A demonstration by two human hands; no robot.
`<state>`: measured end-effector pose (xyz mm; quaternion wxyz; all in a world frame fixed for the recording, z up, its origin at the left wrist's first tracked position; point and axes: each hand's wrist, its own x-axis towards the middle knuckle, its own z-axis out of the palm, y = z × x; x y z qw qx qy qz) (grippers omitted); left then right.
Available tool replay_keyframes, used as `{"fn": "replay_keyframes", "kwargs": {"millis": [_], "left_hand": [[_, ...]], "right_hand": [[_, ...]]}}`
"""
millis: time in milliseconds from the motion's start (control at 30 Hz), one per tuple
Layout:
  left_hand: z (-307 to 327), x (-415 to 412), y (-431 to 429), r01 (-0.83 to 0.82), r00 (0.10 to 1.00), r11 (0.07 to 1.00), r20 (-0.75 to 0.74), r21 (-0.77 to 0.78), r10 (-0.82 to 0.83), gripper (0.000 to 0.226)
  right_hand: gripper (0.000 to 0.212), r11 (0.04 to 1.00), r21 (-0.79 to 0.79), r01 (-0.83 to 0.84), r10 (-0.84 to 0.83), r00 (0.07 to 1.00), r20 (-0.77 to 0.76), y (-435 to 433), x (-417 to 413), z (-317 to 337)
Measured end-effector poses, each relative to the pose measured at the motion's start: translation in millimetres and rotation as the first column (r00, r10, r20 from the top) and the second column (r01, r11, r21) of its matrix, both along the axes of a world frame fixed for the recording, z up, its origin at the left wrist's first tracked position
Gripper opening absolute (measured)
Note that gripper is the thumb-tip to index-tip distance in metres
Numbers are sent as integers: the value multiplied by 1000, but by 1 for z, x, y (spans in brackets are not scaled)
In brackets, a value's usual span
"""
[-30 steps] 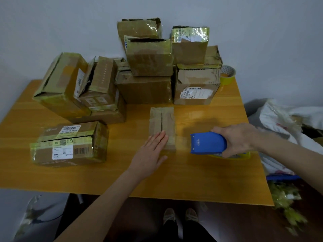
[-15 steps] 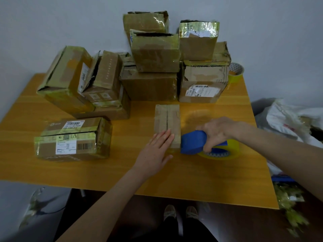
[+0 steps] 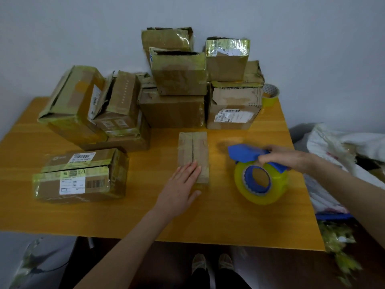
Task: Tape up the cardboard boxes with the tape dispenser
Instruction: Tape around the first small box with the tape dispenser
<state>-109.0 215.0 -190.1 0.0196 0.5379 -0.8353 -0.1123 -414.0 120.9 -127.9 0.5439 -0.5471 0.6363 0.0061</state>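
Observation:
A small flat cardboard box lies in the middle of the wooden table, its two top flaps meeting in a dark seam. My left hand rests flat on its near end with straight fingers. To the right, my right hand grips the blue tape dispenser from above. Its yellow tape roll is tilted so the blue hub faces me, and it is lifted a little to the right of the box.
Several taped cardboard boxes are stacked along the wall, with more at the left and one labelled box near the left front. A spare yellow tape roll stands at the back right. White bags lie right of the table.
My right hand has turned the dispenser so the roll's side faces me and drawn it rightward away from the box. My left hand stays on the box.

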Motion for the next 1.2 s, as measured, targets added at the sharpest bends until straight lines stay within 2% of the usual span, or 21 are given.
{"fn": "replay_keyframes", "kwargs": {"millis": [67,167,233,300,333,400,567,700,767,800,833,867,967,1033,1100,1200], "left_hand": [[1,-1,-1,2,1000,1000,16,-1,-2,68],[0,-1,-2,0,1000,1000,22,0,0,70],[1,-1,-1,-3,1000,1000,16,-16,4,68],[2,-1,-1,-2,1000,1000,-1,-6,2,66],[3,0,0,3,1000,1000,-6,-1,-3,67],[3,0,0,10,1000,1000,-24,-6,-11,70],[-2,1,-1,17,1000,1000,2,2,-17,72],[-6,3,-2,28,998,999,49,15,-29,70],[-6,3,-2,31,998,1000,54,5,-31,74],[-6,3,-3,33,998,999,58,6,-33,76],[-7,3,-3,35,998,999,54,13,-35,77],[-7,3,-4,34,999,999,38,24,-35,78],[0,2,-3,-19,989,996,-145,89,32,80],[8,3,0,-162,924,985,-341,66,175,73],[11,0,2,-354,813,931,-465,84,351,66],[11,-12,3,-442,672,843,-509,307,537,64]], "right_hand": [[47,943,97,317,-330,928,174,16,-14,-22],[52,788,275,552,-614,739,276,41,-19,-56],[44,690,364,626,-723,626,293,56,-18,-69],[53,614,415,671,-789,533,306,65,-17,-79],[59,587,416,694,-810,504,301,68,-16,-84],[56,566,389,727,-824,480,303,71,-15,-86],[46,681,122,722,-728,651,213,72,-13,-77],[53,772,-37,635,-626,768,131,76,-14,-77],[68,817,-169,552,-560,828,-2,76,-13,-73],[76,835,-276,476,-523,843,-126,73,-12,-72],[76,834,-386,396,-496,843,-207,70,-8,-69],[66,802,-500,327,-488,841,-233,66,0,-65],[42,716,-659,231,-401,908,-118,60,48,-45],[43,723,-666,185,-308,949,-71,64,85,-39],[50,756,-641,135,-217,975,-50,72,118,-38],[61,797,-600,72,-96,995,-9,81,157,-46]]}}
